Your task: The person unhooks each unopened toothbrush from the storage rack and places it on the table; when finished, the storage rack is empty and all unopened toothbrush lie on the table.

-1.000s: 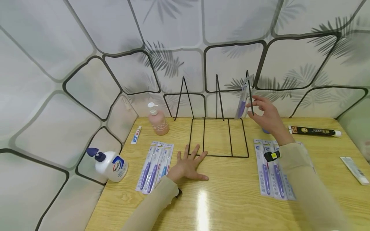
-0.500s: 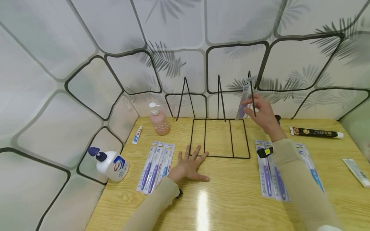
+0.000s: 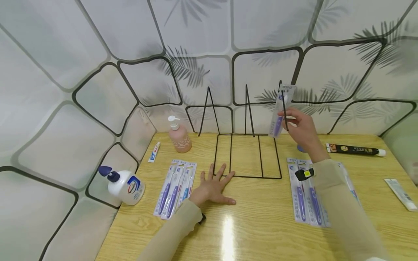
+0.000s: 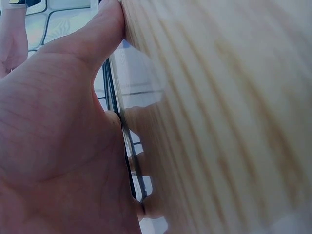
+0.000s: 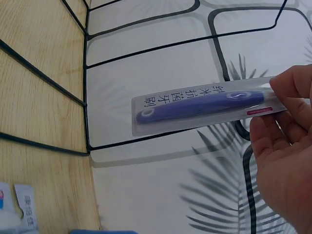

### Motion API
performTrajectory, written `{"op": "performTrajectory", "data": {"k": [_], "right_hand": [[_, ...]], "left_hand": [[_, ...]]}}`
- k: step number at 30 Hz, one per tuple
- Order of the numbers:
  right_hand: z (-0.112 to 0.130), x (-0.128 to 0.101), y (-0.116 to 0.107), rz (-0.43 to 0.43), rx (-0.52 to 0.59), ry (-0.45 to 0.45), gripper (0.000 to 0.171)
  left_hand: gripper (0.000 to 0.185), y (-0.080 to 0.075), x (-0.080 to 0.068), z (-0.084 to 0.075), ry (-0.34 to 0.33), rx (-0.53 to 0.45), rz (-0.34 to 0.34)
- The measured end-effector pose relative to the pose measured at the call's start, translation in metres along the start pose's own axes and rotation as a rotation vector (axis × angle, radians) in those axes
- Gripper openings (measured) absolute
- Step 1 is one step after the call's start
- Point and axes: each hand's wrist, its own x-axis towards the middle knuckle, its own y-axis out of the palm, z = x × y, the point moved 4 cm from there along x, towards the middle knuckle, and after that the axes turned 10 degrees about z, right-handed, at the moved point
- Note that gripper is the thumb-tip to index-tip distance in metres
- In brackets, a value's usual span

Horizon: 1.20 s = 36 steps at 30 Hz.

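Observation:
A packaged purple toothbrush [image 3: 277,125] stands nearly upright at the rightmost upright of a black wire rack [image 3: 248,177]. My right hand [image 3: 303,128] pinches this pack between thumb and fingers, close beside the wire. In the right wrist view, the handle end of the toothbrush [image 5: 200,103] points away from the hand [image 5: 287,141], and its bristle end is out of sight. My left hand [image 3: 212,186] lies spread on the wooden table, fingertips at the rack's front rail. The left wrist view shows this hand's [image 4: 63,117] palm side close up.
Packaged toothbrushes [image 3: 174,190] lie left of the left hand; several more packs [image 3: 302,203] lie under the right forearm. A pink pump bottle [image 3: 180,139], a white pump bottle [image 3: 127,188], a small toothpaste tube [image 3: 154,152], a black tube [image 3: 354,149] and a white tube [image 3: 401,194] surround the rack.
The toothbrush pack has turned its front more toward the head camera, and its top leans further right. My right hand has shifted a little with it. The left hand has stayed in place.

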Motion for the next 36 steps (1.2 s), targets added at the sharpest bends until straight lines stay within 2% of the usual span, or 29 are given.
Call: {"op": "performTrajectory", "data": {"k": [6,10,15,20,26,31,36], "right_hand": [[-0.002,-0.016,-0.021,-0.014,-0.024,0.002,0.029],[-0.008,-0.034,-0.042,-0.083,-0.079,0.031,0.025],[-0.025,-0.061,-0.071,-0.167,-0.149,0.112,0.021],[-0.044,-0.093,-0.1,-0.181,-0.227,0.197,0.02],[-0.066,-0.126,-0.124,-0.121,-0.309,0.265,0.019],[-0.093,-0.149,-0.135,-0.013,-0.363,0.356,0.022],[-0.121,-0.172,-0.139,0.117,-0.401,0.448,0.024]], "left_hand": [[0.107,0.0,0.001,-0.001,0.008,-0.013,0.01],[0.107,-0.001,0.002,-0.001,0.013,-0.028,0.016],[0.107,-0.002,0.003,-0.001,0.012,-0.044,0.028],[0.108,-0.002,0.002,-0.001,0.011,-0.053,0.033],[0.108,-0.001,0.001,0.001,0.013,-0.051,0.011],[0.108,0.0,0.004,0.004,0.002,-0.087,0.043],[0.108,-0.003,-0.001,0.004,0.012,-0.07,0.016]]}}
